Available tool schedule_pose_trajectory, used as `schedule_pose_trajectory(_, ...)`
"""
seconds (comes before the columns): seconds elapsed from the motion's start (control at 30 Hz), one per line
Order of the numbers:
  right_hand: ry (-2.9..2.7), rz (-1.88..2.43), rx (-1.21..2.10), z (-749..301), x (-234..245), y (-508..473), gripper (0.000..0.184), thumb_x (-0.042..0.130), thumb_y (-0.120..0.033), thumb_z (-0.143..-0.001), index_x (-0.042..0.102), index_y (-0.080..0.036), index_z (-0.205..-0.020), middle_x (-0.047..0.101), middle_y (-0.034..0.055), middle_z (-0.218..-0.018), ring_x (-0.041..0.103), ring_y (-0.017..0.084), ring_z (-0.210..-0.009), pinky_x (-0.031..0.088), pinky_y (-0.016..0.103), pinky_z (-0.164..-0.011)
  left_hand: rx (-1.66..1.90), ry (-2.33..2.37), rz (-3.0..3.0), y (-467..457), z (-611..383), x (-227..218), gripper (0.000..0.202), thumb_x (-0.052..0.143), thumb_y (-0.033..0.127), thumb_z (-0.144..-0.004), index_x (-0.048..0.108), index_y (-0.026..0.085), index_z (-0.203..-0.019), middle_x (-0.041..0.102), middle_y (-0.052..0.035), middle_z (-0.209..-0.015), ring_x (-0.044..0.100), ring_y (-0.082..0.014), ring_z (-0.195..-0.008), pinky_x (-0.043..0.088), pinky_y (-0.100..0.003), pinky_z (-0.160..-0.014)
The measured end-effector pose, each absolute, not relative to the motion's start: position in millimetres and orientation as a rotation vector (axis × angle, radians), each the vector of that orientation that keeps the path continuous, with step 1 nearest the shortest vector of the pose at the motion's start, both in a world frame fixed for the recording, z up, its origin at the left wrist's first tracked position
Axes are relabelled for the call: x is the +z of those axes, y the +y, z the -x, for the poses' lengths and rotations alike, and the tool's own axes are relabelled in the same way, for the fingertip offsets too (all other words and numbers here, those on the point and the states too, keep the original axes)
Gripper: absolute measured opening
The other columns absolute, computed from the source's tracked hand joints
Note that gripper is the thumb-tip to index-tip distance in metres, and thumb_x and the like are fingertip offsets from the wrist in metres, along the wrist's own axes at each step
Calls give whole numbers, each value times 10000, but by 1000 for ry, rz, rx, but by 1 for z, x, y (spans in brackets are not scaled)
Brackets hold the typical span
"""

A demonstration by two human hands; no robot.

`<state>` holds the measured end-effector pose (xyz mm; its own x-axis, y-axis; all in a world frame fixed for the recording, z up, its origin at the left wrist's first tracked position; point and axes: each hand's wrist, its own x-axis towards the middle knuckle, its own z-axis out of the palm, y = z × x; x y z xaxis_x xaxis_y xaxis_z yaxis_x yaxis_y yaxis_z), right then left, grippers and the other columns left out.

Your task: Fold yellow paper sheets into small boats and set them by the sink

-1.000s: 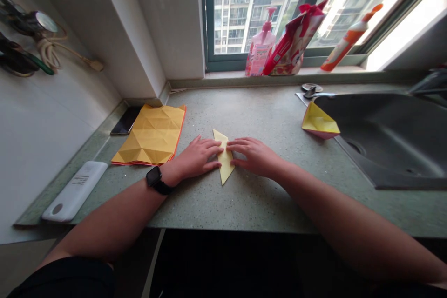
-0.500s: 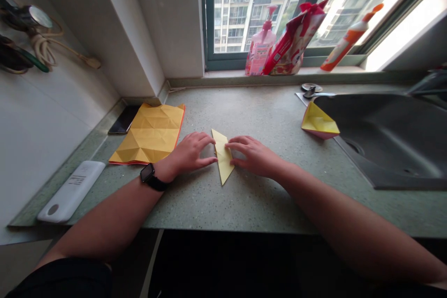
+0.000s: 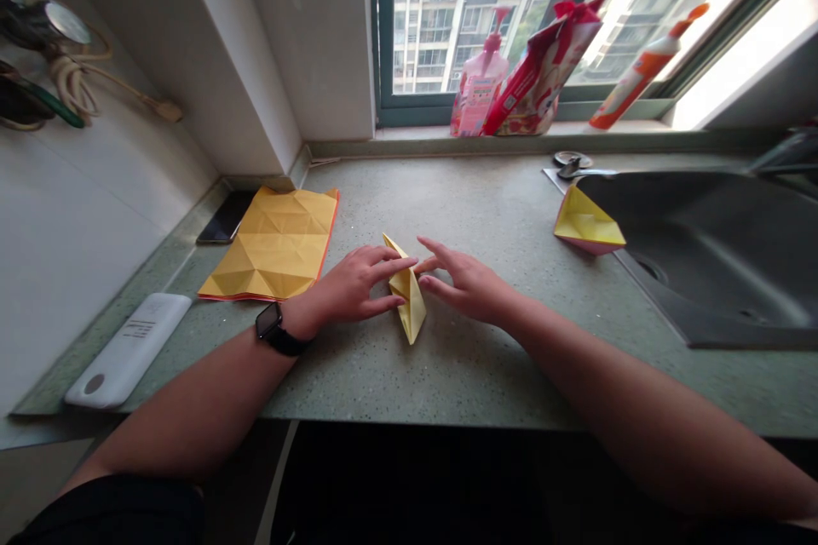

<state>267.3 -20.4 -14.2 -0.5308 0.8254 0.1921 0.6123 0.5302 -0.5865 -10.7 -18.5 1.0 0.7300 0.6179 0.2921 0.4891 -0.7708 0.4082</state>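
on the speckled green surface (image 3: 473, 213), left to right: one white power bank (image 3: 128, 349); one dark phone (image 3: 225, 217), just beside a creased yellow paper sheet (image 3: 272, 247); your left grip (image 3: 348, 289), a black watch (image 3: 273, 329) on its wrist, open with fingers spread, gripping nothing, index finger reaching past the top of the paper piece; one narrow folded yellow paper piece (image 3: 406, 298), lying on the surface between your grips; your right grip (image 3: 463, 283), open, gripping nothing, fingertips right at the piece, contact unclear; one folded paper boat (image 3: 588, 223), at the rim of a dark steel sink (image 3: 703, 221).
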Motion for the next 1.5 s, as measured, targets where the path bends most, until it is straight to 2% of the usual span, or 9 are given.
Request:
schedule_pose_trajectory(0.17,-2270,1216,700,-265,-8,-24,761,645,-412,-1055,321,-291,-1733,841,76,-1235,735,316,-1286,537,548,-1139,624,768,-2612,-22,8,3,740,705,435,-1048,393,348,-1714,606,-137,-1557,574,-340,-1436,470,-564,-1240)
schedule_pose_trajectory(0.3,-2242,1291,670,-265,-8,-23,723,632,-398,-1049,365,-284,-1711,843,68,-1197,762,296,-1217,567,494,-1096,670,730,-2597,-23,6,4,739,685,456,-1061,371,283,-1708,599,-165,-1560,558,-334,-1465,470,-548,-1253)
schedule_pose_trajectory(0.43,-2203,1348,591,-267,-12,-19,694,639,-343,-1014,423,-293,-1671,820,69,-1253,770,286,-1176,593,465,-1057,689,786,-2593,-23,6,2,615,663,469,-1072,463,258,-1614,627,-161,-1515,584,-321,-1443,492,-545,-1240)
schedule_pose_trajectory(0.57,-2134,1356,506,-273,-19,-14,681,660,-269,-947,488,-289,-1605,775,87,-1337,717,301,-1284,551,507,-1140,698,818,-2610,-19,8,2,362,646,420,-1082,636,229,-1391,670,-145,-1454,622,-300,-1394,526,-520,-1207)
schedule_pose_trajectory(0.67,-2114,1362,444,-277,-24,-11,680,690,-250,-906,521,-287,-1564,747,100,-1358,678,317,-1339,526,538,-1173,678,812,-2651,-15,10,1,248,640,385,-1087,720,218,-1253,717,-127,-1388,664,-288,-1324,547,-503,-1170)
schedule_pose_trajectory(0.83,-2138,1429,424,-280,-25,-6,634,782,-257,-849,623,-290,-1462,714,112,-1367,664,338,-1326,527,546,-1170,657,725,-2746,-9,12,-3,184,628,224,-1067,787,220,-1159,791,-83,-1239,729,-253,-1148,578,-457,-1078)
schedule_pose_trajectory(1.0,-2185,1489,469,-282,-24,-2,617,859,-278,-828,675,-285,-1417,697,124,-1376,655,355,-1322,527,554,-1167,642,693,-2790,-7,13,-5,281,633,76,-976,801,229,-1140,798,-69,-1220,737,-239,-1122,583,-430,-1061)
schedule_pose_trajectory(1.3,-2222,1483,467,-285,-27,2,570,888,-286,-832,713,-294,-1375,712,126,-1365,663,367,-1302,522,575,-1163,592,707,-2803,-10,12,-5,208,714,132,-952,815,230,-1106,784,-80,-1237,733,-253,-1126,576,-428,-1028)
schedule_pose_trajectory(1.5,-2246,1466,433,-285,-26,1,581,896,-278,-826,725,-309,-1380,716,120,-1369,663,371,-1311,534,567,-1148,606,688,-2809,-8,13,-5,115,691,224,-1028,799,233,-1069,796,-71,-1182,733,-230,-1059,566,-397,-978)
